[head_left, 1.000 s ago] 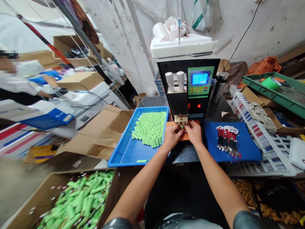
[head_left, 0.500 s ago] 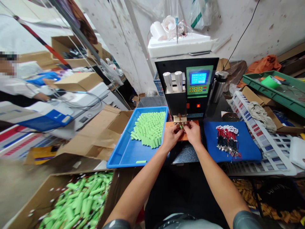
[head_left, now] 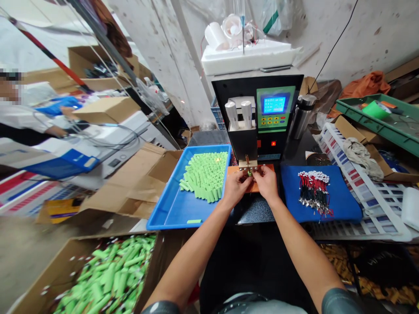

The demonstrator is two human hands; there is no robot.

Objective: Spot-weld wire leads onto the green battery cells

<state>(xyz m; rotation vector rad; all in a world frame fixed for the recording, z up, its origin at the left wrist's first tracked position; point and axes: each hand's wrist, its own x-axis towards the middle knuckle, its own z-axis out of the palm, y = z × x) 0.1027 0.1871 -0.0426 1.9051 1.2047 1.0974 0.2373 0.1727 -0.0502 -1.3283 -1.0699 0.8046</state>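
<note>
Under the copper electrode pins [head_left: 248, 162] of a black spot welder [head_left: 240, 144], my two hands meet over an orange board [head_left: 234, 169]. My left hand [head_left: 236, 185] is closed in a pinch on a green cylindrical battery cell [head_left: 249, 173], of which only a small end shows. Close against the same cell, my right hand [head_left: 266, 181] also has its fingers pinched together; what they grip is hidden. To the left, a blue tray [head_left: 170, 213] holds many more green cells [head_left: 206, 176]. On the right, wire leads [head_left: 314, 192] in red and black with white connectors lie on a blue cloth [head_left: 343, 205].
A cardboard box [head_left: 49, 274] of wired green cells stands at lower left. Beside the welder are a steel flask [head_left: 303, 115], a white plastic basket [head_left: 376, 205] and a green crate [head_left: 389, 126]. Far left, another person's sleeve and hand [head_left: 55, 131] show.
Small bright specks, like sparks, now show over the cells in the tray and near the wall. Both hands keep their place under the electrode pins; the view has shifted slightly.
</note>
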